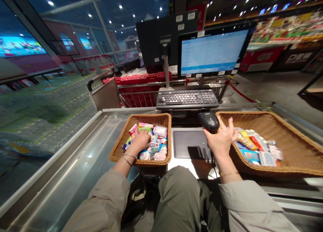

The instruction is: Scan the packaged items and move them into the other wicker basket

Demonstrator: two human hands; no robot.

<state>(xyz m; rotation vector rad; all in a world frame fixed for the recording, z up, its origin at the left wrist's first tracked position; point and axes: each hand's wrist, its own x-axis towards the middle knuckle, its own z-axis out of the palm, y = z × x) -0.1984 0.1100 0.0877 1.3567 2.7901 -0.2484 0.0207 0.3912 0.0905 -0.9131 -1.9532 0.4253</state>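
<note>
My left hand (pixel 142 139) reaches down into the left wicker basket (pixel 114 153), its fingers curled among small colourful packages (pixel 160 142). Whatever they pinch is hidden by the hand and the packages around it. In my right hand (pixel 222 139) is a black barcode scanner (pixel 209 120), gripped by its handle, with some fingers sticking out to the right. That hand is at the left rim of the right wicker basket (pixel 290 134). Packets and small boxes (pixel 257 149) lie in the left part of this basket.
Between the baskets lies a grey flat plate (pixel 189 144) on the metal counter (pixel 83 151). Behind it are a keyboard (pixel 188 98) and a lit monitor (pixel 213 52). A dark second screen (pixel 166 36) faces away. The scanner's cable (pixel 214 166) hangs below my right hand.
</note>
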